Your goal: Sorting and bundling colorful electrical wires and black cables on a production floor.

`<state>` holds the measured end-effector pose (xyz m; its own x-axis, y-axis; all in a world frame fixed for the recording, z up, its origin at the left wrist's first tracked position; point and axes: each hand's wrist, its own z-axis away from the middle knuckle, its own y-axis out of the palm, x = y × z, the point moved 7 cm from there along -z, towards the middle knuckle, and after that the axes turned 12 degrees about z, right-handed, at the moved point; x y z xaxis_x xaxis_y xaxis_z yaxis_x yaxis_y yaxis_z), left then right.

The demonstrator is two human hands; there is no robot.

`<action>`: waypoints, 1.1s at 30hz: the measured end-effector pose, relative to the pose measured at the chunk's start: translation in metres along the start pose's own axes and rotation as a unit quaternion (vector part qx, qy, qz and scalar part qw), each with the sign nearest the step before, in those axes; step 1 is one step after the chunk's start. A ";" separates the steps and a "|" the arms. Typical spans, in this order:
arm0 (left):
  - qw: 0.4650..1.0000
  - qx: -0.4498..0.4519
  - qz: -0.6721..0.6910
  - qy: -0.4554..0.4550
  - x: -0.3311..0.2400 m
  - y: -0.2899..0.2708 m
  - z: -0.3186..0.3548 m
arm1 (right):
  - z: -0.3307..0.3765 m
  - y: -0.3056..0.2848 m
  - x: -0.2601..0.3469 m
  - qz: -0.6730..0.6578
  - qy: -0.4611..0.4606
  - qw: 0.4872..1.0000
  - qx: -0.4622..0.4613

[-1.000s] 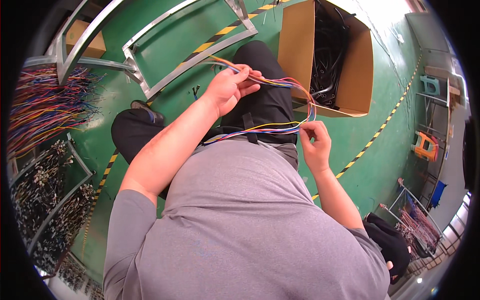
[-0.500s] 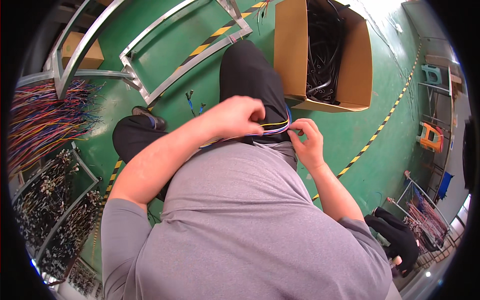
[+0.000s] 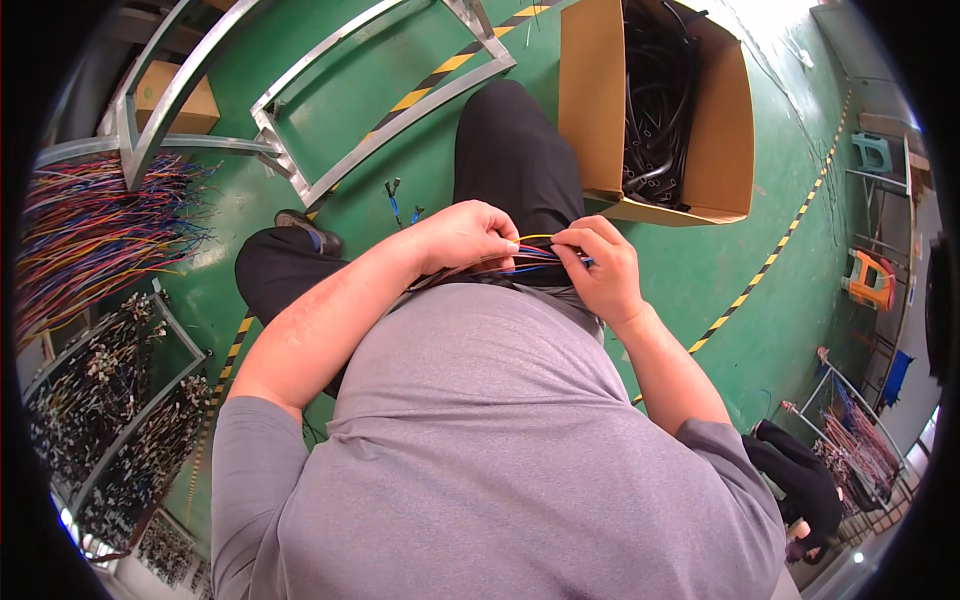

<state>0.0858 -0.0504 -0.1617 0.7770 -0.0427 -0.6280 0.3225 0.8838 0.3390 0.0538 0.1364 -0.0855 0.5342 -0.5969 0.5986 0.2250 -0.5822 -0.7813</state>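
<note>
A thin bundle of coloured wires, with yellow, blue, red and white strands, runs across my lap between both hands. My left hand is closed on the bundle, thumb and fingers pinching it. A short way to the right, my right hand pinches the wires near their end, thumb against fingertips. A yellow strand arches a little above the others between the hands. The wires' far left part passes under my left wrist and is mostly hidden. Blue wires with dark connectors show beyond my left forearm.
An open cardboard box of black tubing stands ahead to the right. Metal frames stand ahead to the left. Wire bundles and racks of connectors fill the left side. A person in dark clothes is at the lower right.
My right hand has come up and left onto the wires. My left fingers have closed on them. The wires' curved right end has straightened, and the view has shifted slightly.
</note>
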 end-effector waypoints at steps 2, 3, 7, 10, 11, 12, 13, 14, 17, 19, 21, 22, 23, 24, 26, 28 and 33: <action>0.998 0.011 0.063 -0.021 0.004 0.000 0.001 | 0.000 -0.002 0.007 -0.007 -0.013 1.000 -0.010; 0.998 0.010 0.064 -0.020 0.004 -0.001 0.001 | 0.002 -0.001 0.011 -0.012 -0.021 1.000 -0.004; 0.995 0.020 0.088 -0.033 0.006 0.000 0.000 | 0.007 0.007 0.027 0.000 -0.077 0.997 0.031; 0.996 0.021 0.079 -0.032 0.004 0.001 0.002 | 0.007 0.016 0.027 0.037 -0.069 0.995 0.057; 0.997 0.018 0.075 -0.032 0.004 0.002 0.002 | 0.006 0.021 0.027 0.066 -0.074 0.992 0.080; 0.997 0.017 0.075 -0.031 0.004 0.002 0.003 | 0.003 0.021 0.026 0.066 -0.074 0.992 0.080; 0.997 0.014 0.073 -0.033 0.004 0.002 0.003 | 0.002 0.025 0.030 0.094 -0.104 0.985 0.100; 0.997 0.011 0.072 -0.035 0.005 0.002 0.003 | 0.001 0.027 0.034 0.123 -0.134 0.976 0.120; 0.999 0.003 0.039 -0.006 0.002 0.007 0.006 | -0.007 0.020 0.041 0.124 -0.104 0.974 0.156; 0.999 0.011 -0.014 0.036 0.005 0.009 0.005 | -0.011 0.006 0.044 0.088 -0.095 0.979 0.158; 0.989 -0.007 -0.113 0.097 0.005 0.011 0.005 | -0.013 0.000 0.043 0.053 -0.083 0.982 0.159; 0.987 -0.007 -0.110 0.114 0.007 0.013 0.005 | -0.013 -0.004 0.045 0.070 -0.102 0.982 0.143; 0.987 -0.005 -0.110 0.116 0.010 0.014 0.005 | -0.013 -0.007 0.047 0.087 -0.121 0.981 0.128; 0.982 -0.010 -0.124 0.142 0.011 0.014 0.007 | -0.013 -0.011 0.050 0.088 -0.121 0.980 0.128; 0.973 -0.012 -0.147 0.179 0.014 0.013 0.007 | -0.010 -0.009 0.048 0.074 -0.073 0.966 0.237; 0.968 -0.009 -0.163 0.189 0.014 0.014 0.006 | -0.008 -0.030 0.022 0.127 -0.064 0.976 0.164; 0.957 -0.002 -0.210 0.201 0.013 0.015 0.008 | 0.011 -0.148 -0.078 0.287 0.036 0.944 -0.159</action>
<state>0.1049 -0.0419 -0.1590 0.3085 -0.2137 -0.9269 0.5584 0.8295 -0.0054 -0.0125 0.2752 -0.0189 0.4345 -0.8936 0.1124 -0.3457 -0.2808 -0.8953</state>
